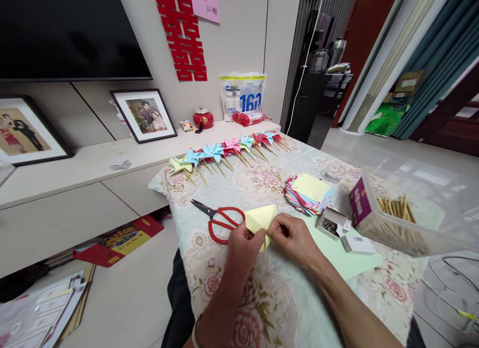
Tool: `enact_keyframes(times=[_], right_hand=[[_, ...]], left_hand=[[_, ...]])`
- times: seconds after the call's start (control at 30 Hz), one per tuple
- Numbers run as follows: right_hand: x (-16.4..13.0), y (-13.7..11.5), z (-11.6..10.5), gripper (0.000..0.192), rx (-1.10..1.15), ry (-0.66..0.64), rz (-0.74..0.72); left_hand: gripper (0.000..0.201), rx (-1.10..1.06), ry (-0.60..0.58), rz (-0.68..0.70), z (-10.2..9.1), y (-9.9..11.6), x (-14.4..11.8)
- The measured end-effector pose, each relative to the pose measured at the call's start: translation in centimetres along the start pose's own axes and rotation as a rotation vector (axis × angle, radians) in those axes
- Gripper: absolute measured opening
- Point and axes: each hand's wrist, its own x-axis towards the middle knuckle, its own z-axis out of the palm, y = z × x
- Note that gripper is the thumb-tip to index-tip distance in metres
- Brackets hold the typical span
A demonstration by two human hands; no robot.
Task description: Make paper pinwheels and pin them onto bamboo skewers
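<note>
Both hands pinch a yellow paper (261,219) just above the table (239,188): left hand (242,248) at its lower edge, right hand (294,237) beside. Folding seems underway; next, probably a neat crease, scissors (219,219) near.

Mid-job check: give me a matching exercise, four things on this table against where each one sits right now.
Things:
1. yellow paper
2. red scissors
3. pinwheels
4. wooden sticks

Places:
A. in a row along the far edge of the table
B. inside the clear plastic box
C. pinched between the left hand and right hand
D. flat on the cloth, just left of the hands

Pairs: 1-C, 2-D, 3-A, 4-B
</note>
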Motion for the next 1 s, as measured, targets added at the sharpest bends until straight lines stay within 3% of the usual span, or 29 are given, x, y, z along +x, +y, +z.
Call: enact_keyframes(times=[0.3, 0.5, 0.57, 0.67, 0.8, 0.9, 1.0], right_hand=[[-0.1, -0.3, -0.2, 0.018, 0.075, -0.015, 0.013], [0.2, 0.9, -1.8, 0.022, 0.304, 0.295, 0.029], [0.5, 1.5, -2.3, 0.033, 0.401, 0.306, 0.034], [0.9, 2.0, -2.6, 0.047, 0.583, 0.194, 0.069], [0.7, 1.7, -2.7, 0.056, 0.723, -0.065, 0.167], [0.3, 1.2, -2.6, 0.062, 0.742, -0.201, 0.214], [0.1, 0.7, -2.4, 0.065, 0.735, -0.255, 0.230]], left_hand=[[0.025, -0.016, -0.005, -0.034, 0.2, 0.8, -0.3], [0.031, -0.046, -0.081, -0.141, -0.3, 1.2, -0.4], [0.031, -0.059, -0.114, -0.163, -0.5, 1.4, -0.3], [0.029, -0.001, -0.229, -0.192, -0.8, 1.6, -0.1], [0.023, 0.228, -0.412, -0.209, -1.5, 2.0, 0.3], [0.019, 0.337, -0.460, -0.161, -2.0, 2.2, 0.7], [0.016, 0.418, -0.478, -0.132, -2.1, 2.7, 1.2]])
